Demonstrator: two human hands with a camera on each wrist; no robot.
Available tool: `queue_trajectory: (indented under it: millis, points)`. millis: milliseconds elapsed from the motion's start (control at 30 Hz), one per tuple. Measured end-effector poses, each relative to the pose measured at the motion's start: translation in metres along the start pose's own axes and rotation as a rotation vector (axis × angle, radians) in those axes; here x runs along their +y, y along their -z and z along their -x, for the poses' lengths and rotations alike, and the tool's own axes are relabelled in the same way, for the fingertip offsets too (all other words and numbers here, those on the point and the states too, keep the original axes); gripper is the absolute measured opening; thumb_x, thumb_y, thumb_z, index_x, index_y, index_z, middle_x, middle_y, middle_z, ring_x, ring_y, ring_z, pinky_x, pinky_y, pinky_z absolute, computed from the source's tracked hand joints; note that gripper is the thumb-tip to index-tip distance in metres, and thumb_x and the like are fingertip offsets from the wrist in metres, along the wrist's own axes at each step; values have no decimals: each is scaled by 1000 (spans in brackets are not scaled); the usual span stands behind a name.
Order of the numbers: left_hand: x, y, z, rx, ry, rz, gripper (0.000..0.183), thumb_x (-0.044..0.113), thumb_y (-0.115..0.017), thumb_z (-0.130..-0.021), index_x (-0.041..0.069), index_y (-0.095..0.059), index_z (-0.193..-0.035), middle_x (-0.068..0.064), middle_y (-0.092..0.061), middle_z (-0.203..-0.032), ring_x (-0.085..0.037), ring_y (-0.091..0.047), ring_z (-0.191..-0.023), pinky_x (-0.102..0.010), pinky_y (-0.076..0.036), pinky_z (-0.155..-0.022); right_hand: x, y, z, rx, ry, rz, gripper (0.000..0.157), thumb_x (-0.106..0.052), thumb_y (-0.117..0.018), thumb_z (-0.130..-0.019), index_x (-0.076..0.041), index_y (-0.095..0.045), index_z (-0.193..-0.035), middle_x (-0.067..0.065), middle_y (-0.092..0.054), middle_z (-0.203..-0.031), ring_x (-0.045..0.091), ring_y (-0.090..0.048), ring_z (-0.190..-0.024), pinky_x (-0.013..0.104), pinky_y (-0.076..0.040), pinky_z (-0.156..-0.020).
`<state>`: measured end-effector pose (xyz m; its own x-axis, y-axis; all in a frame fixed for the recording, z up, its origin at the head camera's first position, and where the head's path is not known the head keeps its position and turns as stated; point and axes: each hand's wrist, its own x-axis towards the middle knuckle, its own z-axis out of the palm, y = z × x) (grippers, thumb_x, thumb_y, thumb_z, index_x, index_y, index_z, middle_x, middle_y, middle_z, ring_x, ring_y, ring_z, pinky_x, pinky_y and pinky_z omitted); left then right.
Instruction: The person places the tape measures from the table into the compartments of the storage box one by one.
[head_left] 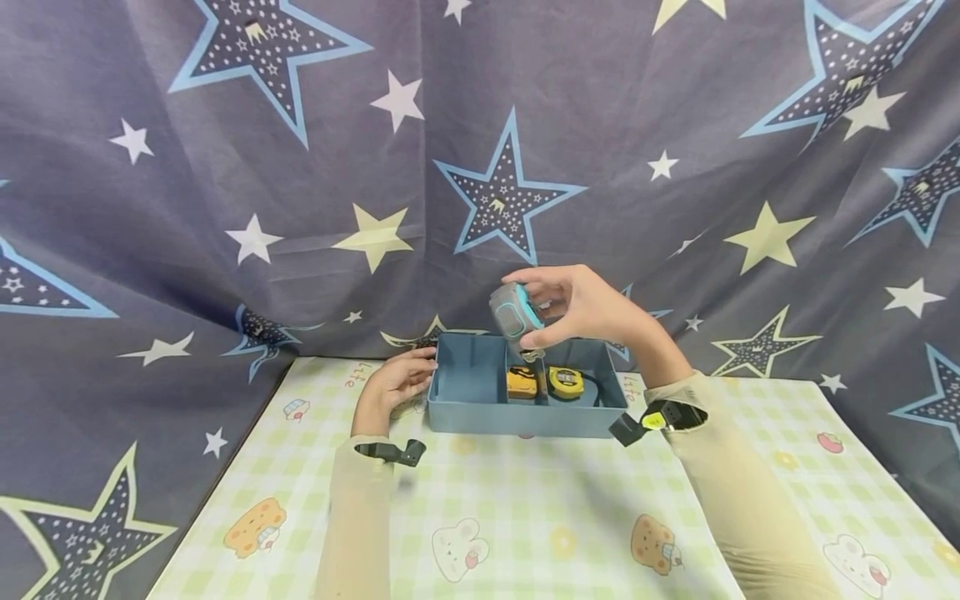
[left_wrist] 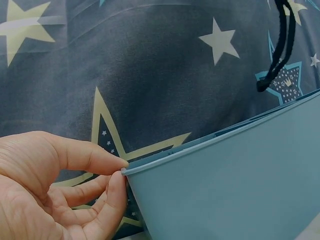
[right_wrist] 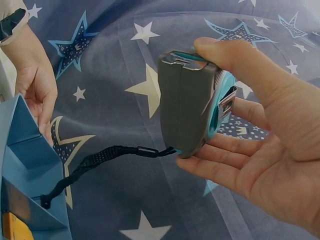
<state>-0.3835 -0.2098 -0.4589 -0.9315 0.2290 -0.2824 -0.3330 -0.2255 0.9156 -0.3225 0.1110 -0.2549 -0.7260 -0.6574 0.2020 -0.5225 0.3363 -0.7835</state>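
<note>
My right hand point(head_left: 577, 304) grips a grey-and-turquoise tape measure point(right_wrist: 182, 100) above the blue divided box point(head_left: 517, 421). The thumb lies at one end of its case and the fingers at the other. A metal clip point(right_wrist: 227, 103) sits on its side, and a black wrist strap point(right_wrist: 95, 162) trails from it. At the box's left end, my left hand point(head_left: 401, 383) pinches the rim's corner with its fingertips. Inside the box lie an orange-and-black item point(head_left: 522, 382) in the middle compartment and a yellow tape measure point(head_left: 566, 382) in the right one.
The box stands at the back of a table with a green checked cloth point(head_left: 517, 508) printed with cartoon animals. Right behind it hangs a dark curtain point(head_left: 622, 217) patterned with stars.
</note>
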Motion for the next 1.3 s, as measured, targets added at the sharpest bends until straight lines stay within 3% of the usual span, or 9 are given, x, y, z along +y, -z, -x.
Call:
queue_trajectory:
  millis: [200,700,1300]
  points:
    - [1,0,0,3,8,0,60,-2,-56,-100,2,-36,-156,2,-58,-107,-5,-61,-76,-15,-54,-71,2,-5,-11,-10,7,-11,78,-11,-91,-74,-18,-58,-145,13,-69,-128,26,-70,-113,42,-59,-96]
    - [4,-3,-1,9,10,16,58,-3,-56,-100,1,-37,-155,6,-62,-93,-4,-61,-70,-14,-54,-70,15,-22,-19,-44,6,-55,79,-4,-89,-75,-9,-56,-146,17,-68,-125,27,-70,-107,40,-61,-92]
    - [2,-2,0,31,17,13,58,-3,-58,-99,3,-41,-154,7,-65,-88,-4,-63,-69,-15,-55,-70,30,-35,-28,-64,-4,27,77,-10,-90,-75,-11,-57,-145,14,-70,-119,25,-72,-102,41,-61,-88]
